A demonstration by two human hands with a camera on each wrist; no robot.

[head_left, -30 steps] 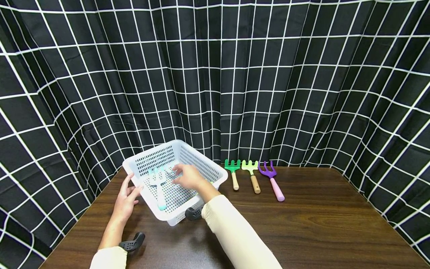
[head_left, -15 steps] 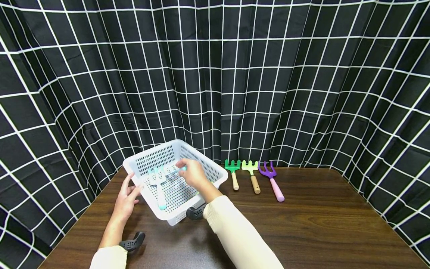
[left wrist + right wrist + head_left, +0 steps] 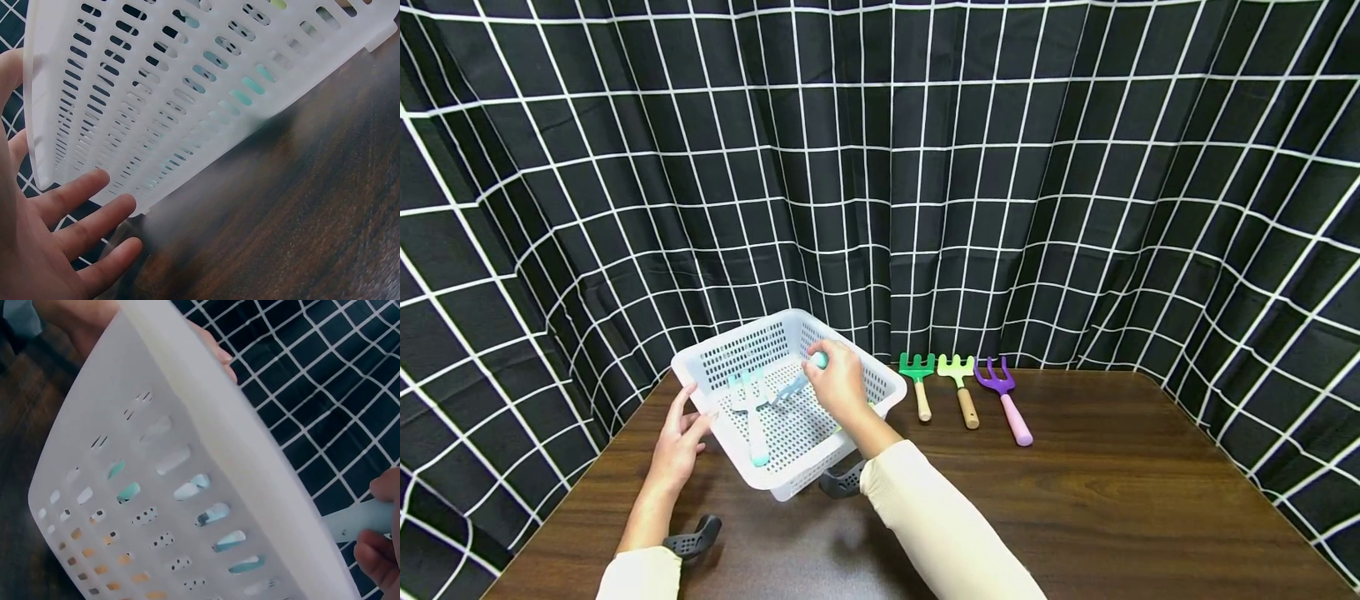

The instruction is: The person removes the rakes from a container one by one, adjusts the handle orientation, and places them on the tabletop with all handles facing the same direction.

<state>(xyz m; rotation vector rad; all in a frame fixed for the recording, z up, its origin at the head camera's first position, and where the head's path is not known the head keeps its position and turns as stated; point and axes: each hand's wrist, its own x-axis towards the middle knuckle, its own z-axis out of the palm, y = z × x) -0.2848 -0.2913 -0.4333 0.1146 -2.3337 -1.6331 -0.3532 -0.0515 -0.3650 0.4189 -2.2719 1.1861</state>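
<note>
My left hand (image 3: 673,454) grips the left rim of a white plastic basket (image 3: 206,119); in the left wrist view several fingers extend along its outer side. Over the basket, my right hand (image 3: 837,379) holds a light-blue hand tool (image 3: 792,387) with a turquoise end showing above the fingers. In the right wrist view, a pale blue part of this tool (image 3: 359,520) lies between thumb and finger. Its lower end reaches down into the basket. A garden hand fork (image 3: 756,417) with a white handle and pale blue head lies inside on the left.
Right of the basket, three garden forks lie in a row: dark green (image 3: 919,371), light green (image 3: 958,375) and purple with pink handle (image 3: 1009,404). Black gridded curtain (image 3: 1000,167) surrounds the brown wooden table (image 3: 1112,492). Yellow-green bits show inside the basket's right wall.
My right hand has taken hold of the light-blue tool inside the basket and raised its handle end, moving slightly up and right. My left hand stays at the rim.
</note>
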